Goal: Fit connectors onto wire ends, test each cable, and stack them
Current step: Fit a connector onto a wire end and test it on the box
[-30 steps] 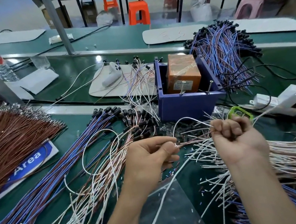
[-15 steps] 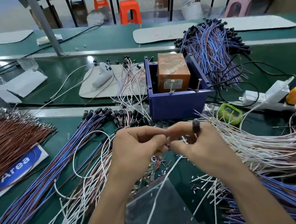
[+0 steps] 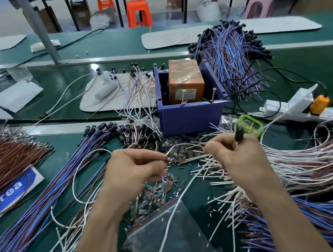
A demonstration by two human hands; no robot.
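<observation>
Head view: left hand [image 3: 133, 171] is pinching a white wire [image 3: 180, 144], right hand [image 3: 239, 158] is gripping a black connector [image 3: 239, 134]; many bare wires [image 3: 302, 161] right of it are waiting.

Hardly any bare desk [image 3: 197, 199] shows in the near middle, only a narrow green gap strewn with small loose parts [image 3: 160, 190]. Blue-and-brown cables [image 3: 42, 200] fan across the left, white and pink wires [image 3: 319, 158] heap on the right, and a clear bag [image 3: 175, 240] lies nearest. Straight ahead the blue box [image 3: 192, 117] blocks the way; open green lies far off, left of the white mat [image 3: 100, 101].
</observation>
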